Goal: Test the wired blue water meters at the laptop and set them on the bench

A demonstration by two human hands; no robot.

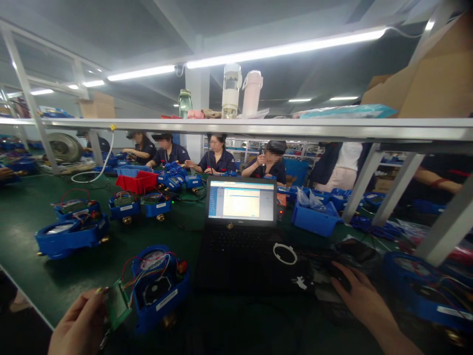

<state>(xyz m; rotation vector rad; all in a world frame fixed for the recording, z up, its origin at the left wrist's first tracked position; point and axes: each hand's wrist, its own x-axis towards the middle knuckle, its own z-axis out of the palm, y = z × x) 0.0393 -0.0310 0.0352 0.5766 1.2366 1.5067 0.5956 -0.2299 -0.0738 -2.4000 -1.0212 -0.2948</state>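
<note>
Left of laptop (238, 259): your left hand (79, 326), green board (118, 304) pinched; right: your right hand (365, 300), open over mouse (340, 277).

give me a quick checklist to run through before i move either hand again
- Left hand gripping the green circuit board: ok
- Wires running between board and blue housing: ok
- Wire ends firmly seated: cannot tell, too blurred
- Laptop screen lit: ok
- Screen text readable: cannot tell, too small
- Laptop's palm rest free of loose parts: not ok, a white ring lies there, right of the touchpad area
</note>
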